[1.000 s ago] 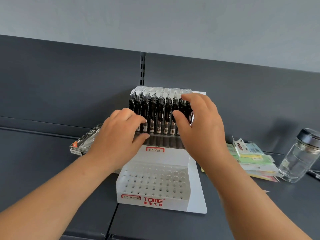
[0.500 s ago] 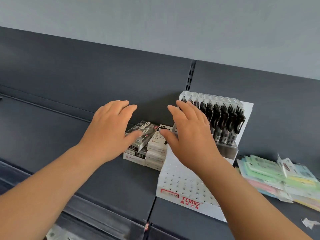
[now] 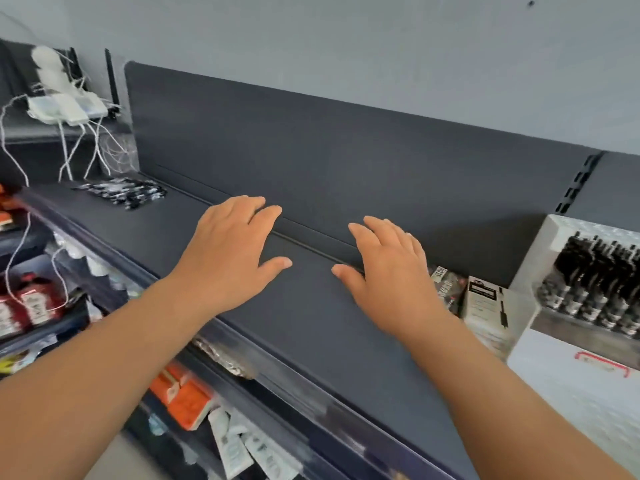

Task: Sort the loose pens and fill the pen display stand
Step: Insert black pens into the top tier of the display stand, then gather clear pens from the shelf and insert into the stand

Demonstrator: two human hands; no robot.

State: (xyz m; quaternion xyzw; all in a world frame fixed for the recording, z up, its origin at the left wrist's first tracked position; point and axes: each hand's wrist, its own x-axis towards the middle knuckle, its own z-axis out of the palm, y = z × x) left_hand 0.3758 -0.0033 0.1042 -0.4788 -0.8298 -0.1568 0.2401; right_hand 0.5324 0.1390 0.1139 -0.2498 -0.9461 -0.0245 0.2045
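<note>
1. Both hands hold nothing. The left hand and the right hand hover palm-down over the bare shelf, fingers spread and relaxed, so no pen can be dropped from here
2. The pen display stand sits at the far right edge of view, well apart from the left hand, its upper tier packed with black pens. A careless sweep of the right forearm toward it could tip those upright pens or shove the stand
3. The pen boxes lie just beside the stand and near the right wrist. A blind reach could push them over the shelf front onto the orange packs below
4. A dark speckled heap lies far left on the shelf, too blurred to tell whether it is the loose pens. Grabbing it on trust risks putting wrong items into the stand
5. Just beyond that heap, white cables hang from a power strip, and a long reach there could snag them
6. The stand's lower part is smeared, so its free holes cannot be judged from this angle
</note>
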